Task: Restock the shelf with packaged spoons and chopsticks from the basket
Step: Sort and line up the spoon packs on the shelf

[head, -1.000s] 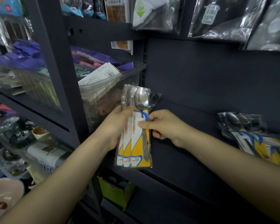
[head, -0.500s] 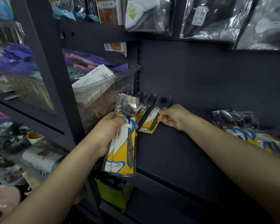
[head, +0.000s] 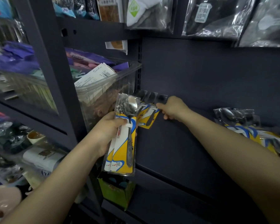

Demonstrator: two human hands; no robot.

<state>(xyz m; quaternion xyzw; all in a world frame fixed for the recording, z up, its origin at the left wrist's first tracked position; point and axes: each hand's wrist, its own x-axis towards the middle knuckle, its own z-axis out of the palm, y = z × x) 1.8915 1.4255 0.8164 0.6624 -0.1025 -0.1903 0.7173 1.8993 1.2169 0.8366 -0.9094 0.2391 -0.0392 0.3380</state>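
My left hand (head: 108, 131) grips a small stack of spoon packs (head: 122, 143), clear plastic over yellow, white and blue cards, held upright in front of the dark shelf (head: 176, 151). Spoon packs on the shelf (head: 149, 115) lie at the back left corner. My right hand (head: 172, 109) rests against their right edge, fingers curled down onto the shelf. Whether it pinches a pack is hidden. More spoon packs (head: 255, 131) lie in a pile at the shelf's right.
A clear plastic bin (head: 107, 94) full of packaged goods stands left of the shelf upright (head: 47, 70). Bagged items (head: 217, 16) hang above. A green carton (head: 116, 193) sits below the shelf edge. Bowls and packaged crockery fill the lower left.
My right hand took a spoon pack from the stack and laid it at the shelf's back left corner, then stayed beside it. My left hand lowered with the remaining packs.
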